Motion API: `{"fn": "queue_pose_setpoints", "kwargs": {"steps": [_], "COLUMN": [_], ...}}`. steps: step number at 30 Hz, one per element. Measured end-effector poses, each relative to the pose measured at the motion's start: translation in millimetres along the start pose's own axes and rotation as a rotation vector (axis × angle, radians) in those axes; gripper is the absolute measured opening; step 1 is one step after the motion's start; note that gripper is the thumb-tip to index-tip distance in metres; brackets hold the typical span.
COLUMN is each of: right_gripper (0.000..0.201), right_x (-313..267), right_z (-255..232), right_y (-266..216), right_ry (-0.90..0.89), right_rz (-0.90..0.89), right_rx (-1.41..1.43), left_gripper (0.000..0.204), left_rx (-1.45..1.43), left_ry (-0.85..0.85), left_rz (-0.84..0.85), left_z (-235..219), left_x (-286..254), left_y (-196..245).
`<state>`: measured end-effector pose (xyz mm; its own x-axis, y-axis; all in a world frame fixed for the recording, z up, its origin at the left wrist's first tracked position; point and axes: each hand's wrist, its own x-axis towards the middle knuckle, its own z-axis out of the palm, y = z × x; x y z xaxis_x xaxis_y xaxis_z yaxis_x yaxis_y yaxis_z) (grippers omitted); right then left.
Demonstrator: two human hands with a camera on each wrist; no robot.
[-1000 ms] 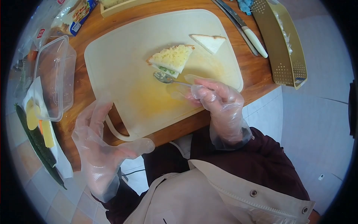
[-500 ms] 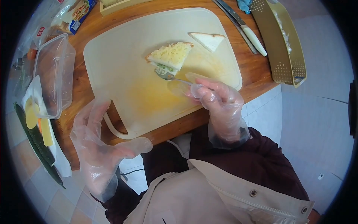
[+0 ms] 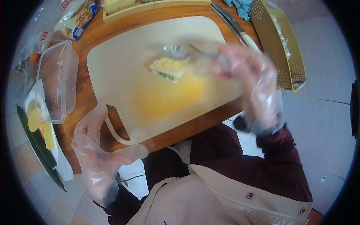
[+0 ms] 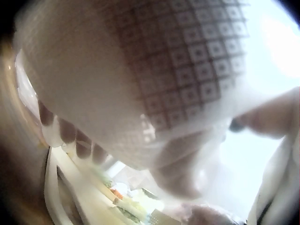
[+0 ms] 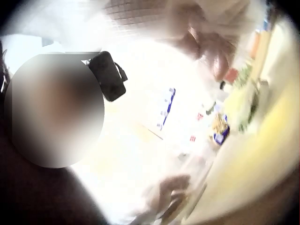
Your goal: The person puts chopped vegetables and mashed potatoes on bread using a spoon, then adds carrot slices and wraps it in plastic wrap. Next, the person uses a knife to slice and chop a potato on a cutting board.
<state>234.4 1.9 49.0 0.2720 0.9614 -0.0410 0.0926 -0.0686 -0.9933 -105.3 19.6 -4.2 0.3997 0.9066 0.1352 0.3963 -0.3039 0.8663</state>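
My right hand (image 3: 258, 82), in a clear plastic glove, holds a metal spoon (image 3: 176, 51) by its handle, and both are blurred. The spoon's bowl is over the white cutting board (image 3: 112, 67), just past the sandwich triangle (image 3: 168, 67). That triangle has crumbly yellow filling on top and a green layer between the bread. Behind the right hand and spoon, the second bread triangle is mostly hidden. My left hand (image 3: 101, 150), also gloved, stays at the board's near left corner, fingertips by the cut-out handle and thumb spread wide, holding nothing.
A clear plastic tub (image 3: 56, 82) stands left of the board, near cucumbers (image 3: 41, 148) and yellow slices (image 3: 34, 116). A wooden tray (image 3: 150, 7) with containers lies behind. White-handled knife (image 3: 250, 43) and gold perforated basket (image 3: 281, 56) are at the right.
My right hand has lifted the spoon from the sandwich's near edge and moved up and to the right. The spoon's bowl is now past the far side. My left hand has barely moved.
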Motion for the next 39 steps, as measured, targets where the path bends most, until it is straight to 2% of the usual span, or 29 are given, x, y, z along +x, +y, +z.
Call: {"fn": "queue_pose_setpoints", "kwargs": {"steps": [1, 2, 4, 5, 7, 8, 10, 11, 14, 16, 20, 22, 24, 26, 27, 29, 31, 34, 35, 37, 38, 39], "right_gripper": [0.029, 0.027, 0.025, 0.025, 0.024, 0.024, 0.022, 0.020, 0.019, 0.019, 0.018, 0.018, 0.017, 0.017, 0.018, 0.018, 0.018, 0.017, 0.018, 0.020, 0.020, 0.021], "right_x": [22, 41, 88, 107, 134, 140, 148, 151, 162, 163, 169, 173, 177, 179, 180, 183, 185, 184, 177, 159, 145, 131], "right_z": [-12, -13, -23, -24, -21, -18, -12, -9, -9, -11, -13, -15, -18, -17, -17, -15, -16, -21, -23, -23, -27, -34], "right_y": [-2, -10, -6, -3, 2, 2, 3, 4, 22, 21, 10, 14, 25, 22, 20, 17, 12, 0, -6, -38, -40, -42], "right_ry": [-0.069, -0.092, -0.195, -0.195, -0.387, -0.389, -0.534, -0.562, -0.601, -0.600, -0.673, -0.694, -0.752, -0.787, -0.822, -0.817, -0.812, -0.755, -0.683, -0.543, -0.543, -0.527], "right_rz": [-0.123, -0.182, -0.164, -0.173, -0.141, -0.147, -0.088, -0.106, -0.123, -0.057, -0.003, 0.049, -0.233, -0.241, -0.251, -0.221, -0.193, -0.123, -0.101, 0.065, 0.063, -0.008], "right_rx": [-0.063, -0.095, -0.281, -0.281, -0.456, -0.455, -0.426, -0.409, -0.263, -0.270, -0.460, -0.502, -0.590, -0.577, -0.565, -0.551, -0.537, -0.535, -0.477, -0.532, -0.534, -0.513], "left_gripper": [0.116, 0.116, 0.116, 0.116, 0.121, 0.121, 0.124, 0.124, 0.127, 0.130, 0.130, 0.127, 0.126, 0.125, 0.123, 0.122, 0.120, 0.120, 0.120, 0.119, 0.119, 0.120], "left_rx": [-0.032, -0.031, -0.044, -0.042, 0.148, 0.150, -0.101, -0.101, 0.067, 0.156, 0.265, 0.175, 0.158, 0.145, 0.241, 0.336, 0.209, 0.296, 0.340, 0.427, 0.427, 0.305], "left_ry": [-0.034, -0.031, 0.013, 0.019, -0.061, -0.055, 0.047, 0.046, 0.063, 0.027, -0.013, 0.083, 0.064, 0.047, 0.002, -0.043, -0.028, -0.051, -0.063, -0.087, -0.085, -0.007], "left_rz": [-0.101, -0.094, -0.117, -0.110, -0.086, -0.084, -0.178, -0.177, -0.154, -0.209, -0.252, -0.319, -0.282, -0.243, -0.242, -0.241, -0.196, -0.147, -0.124, -0.072, -0.071, -0.138], "left_z": [-2, -1, 0, -4, -12, -11, -5, -8, -16, -21, -24, -20, -21, -23, -26, -27, -27, -30, -31, -32, -29, -23], "left_x": [1, 2, 2, 3, 5, 5, 4, 1, -3, 0, 11, 13, 13, 15, 16, 17, 18, 21, 21, 20, 17, 13], "left_y": [3, 4, 6, 4, -3, -5, -6, -7, -3, 3, 10, 7, 0, -1, 2, 1, -4, -2, -1, 3, 2, -1]}}
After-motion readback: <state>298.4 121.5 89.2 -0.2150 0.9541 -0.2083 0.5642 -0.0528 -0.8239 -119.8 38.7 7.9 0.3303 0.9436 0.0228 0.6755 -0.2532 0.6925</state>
